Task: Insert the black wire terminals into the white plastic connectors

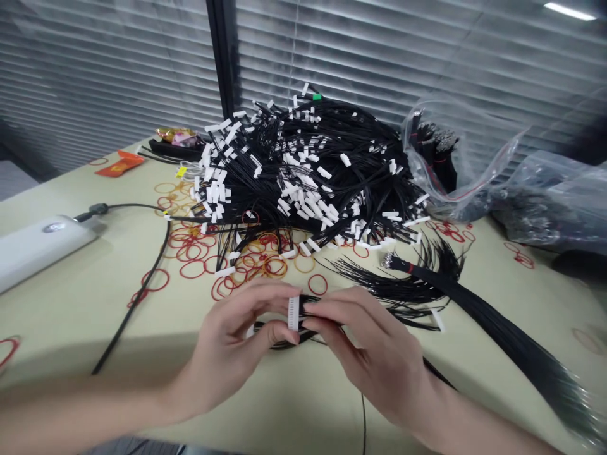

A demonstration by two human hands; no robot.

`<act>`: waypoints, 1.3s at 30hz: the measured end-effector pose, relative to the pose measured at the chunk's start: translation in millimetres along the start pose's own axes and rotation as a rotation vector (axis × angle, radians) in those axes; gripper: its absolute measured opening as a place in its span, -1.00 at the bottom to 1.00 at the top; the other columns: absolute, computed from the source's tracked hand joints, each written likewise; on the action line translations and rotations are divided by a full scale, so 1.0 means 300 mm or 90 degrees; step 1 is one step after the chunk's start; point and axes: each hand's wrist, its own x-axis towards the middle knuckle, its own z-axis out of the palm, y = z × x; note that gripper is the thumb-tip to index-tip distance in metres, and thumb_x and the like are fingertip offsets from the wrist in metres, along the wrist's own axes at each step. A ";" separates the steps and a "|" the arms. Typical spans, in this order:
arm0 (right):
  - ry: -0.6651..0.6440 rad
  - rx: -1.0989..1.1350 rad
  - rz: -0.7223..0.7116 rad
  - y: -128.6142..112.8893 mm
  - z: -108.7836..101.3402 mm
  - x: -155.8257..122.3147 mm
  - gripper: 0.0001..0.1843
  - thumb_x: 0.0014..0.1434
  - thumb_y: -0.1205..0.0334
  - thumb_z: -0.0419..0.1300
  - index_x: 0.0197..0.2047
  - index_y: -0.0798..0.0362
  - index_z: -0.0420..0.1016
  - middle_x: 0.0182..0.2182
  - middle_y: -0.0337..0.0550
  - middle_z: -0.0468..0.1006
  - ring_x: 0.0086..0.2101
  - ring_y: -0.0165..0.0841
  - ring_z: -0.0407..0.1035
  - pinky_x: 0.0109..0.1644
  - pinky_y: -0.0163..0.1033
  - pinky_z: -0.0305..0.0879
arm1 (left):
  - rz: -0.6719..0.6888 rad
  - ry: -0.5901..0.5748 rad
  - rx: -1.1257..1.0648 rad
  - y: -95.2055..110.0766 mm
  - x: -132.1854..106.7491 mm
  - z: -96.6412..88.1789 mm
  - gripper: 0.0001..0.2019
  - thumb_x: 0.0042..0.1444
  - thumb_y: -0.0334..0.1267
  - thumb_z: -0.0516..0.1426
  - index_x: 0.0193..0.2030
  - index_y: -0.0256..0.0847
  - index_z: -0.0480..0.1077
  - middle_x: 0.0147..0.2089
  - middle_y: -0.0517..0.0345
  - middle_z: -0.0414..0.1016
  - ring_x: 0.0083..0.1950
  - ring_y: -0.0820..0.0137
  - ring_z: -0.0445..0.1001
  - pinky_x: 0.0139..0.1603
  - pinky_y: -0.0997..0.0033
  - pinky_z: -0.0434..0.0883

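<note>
The left hand (239, 332) clamps a white connector (293, 313), I'd guess light and stiff, by its ends; beside those fingers, the right hand (374, 344) pinches bendy-looking black wires (309, 301).

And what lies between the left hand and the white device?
In the head view, a black cable and red rubber bands separate the left hand from the device.

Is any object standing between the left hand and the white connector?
Nothing visible stands between them: the left hand directly holds the white connector, while the right hand pinches the black wires beside it.
</note>
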 end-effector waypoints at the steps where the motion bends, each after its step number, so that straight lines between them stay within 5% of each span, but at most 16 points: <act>1: 0.001 0.018 0.023 0.000 -0.002 0.000 -0.83 0.18 0.41 0.14 -0.13 0.08 0.35 -0.33 -0.21 0.46 -0.30 -0.48 0.36 -0.20 -0.37 0.34 | 0.000 0.001 0.000 0.000 0.002 0.000 -0.62 0.06 -0.48 0.18 -0.06 0.11 0.43 -0.22 0.31 0.49 -0.29 0.61 0.52 -0.23 0.77 0.50; 5: -0.037 0.072 0.068 0.001 -0.011 0.001 -0.85 0.17 0.44 0.13 -0.17 0.08 0.35 -0.32 -0.23 0.41 -0.28 -0.52 0.35 -0.18 -0.42 0.32 | -0.001 0.014 0.016 0.000 0.005 0.000 -0.63 0.05 -0.48 0.20 -0.07 0.08 0.44 -0.20 0.32 0.48 -0.24 0.63 0.51 -0.19 0.82 0.47; 14: -0.018 0.051 0.012 0.005 0.001 -0.001 -0.88 0.19 0.49 0.08 -0.23 0.09 0.33 -0.36 -0.21 0.45 -0.29 -0.47 0.35 -0.19 -0.36 0.34 | 0.004 0.004 0.011 0.000 -0.003 0.003 -0.64 0.06 -0.48 0.18 -0.07 0.07 0.45 -0.18 0.26 0.44 -0.39 0.65 0.48 -0.30 0.76 0.51; 30: -0.027 0.011 0.037 0.024 -0.063 0.042 -0.89 0.16 0.48 0.12 -0.26 0.10 0.36 -0.36 -0.27 0.44 -0.29 -0.55 0.33 -0.18 -0.48 0.28 | 0.028 0.056 0.064 0.014 0.018 -0.009 -0.64 0.11 -0.45 0.14 -0.02 0.10 0.42 -0.14 0.29 0.46 -0.23 0.64 0.50 -0.23 0.87 0.44; 39: -0.049 0.060 0.050 0.032 -0.054 0.042 -0.88 0.18 0.45 0.11 -0.23 0.06 0.38 -0.33 -0.25 0.46 -0.29 -0.51 0.36 -0.23 -0.41 0.32 | 0.011 0.031 0.080 -0.004 0.012 -0.004 -0.66 0.08 -0.41 0.19 -0.04 0.09 0.42 -0.13 0.27 0.46 -0.24 0.58 0.51 -0.23 0.75 0.49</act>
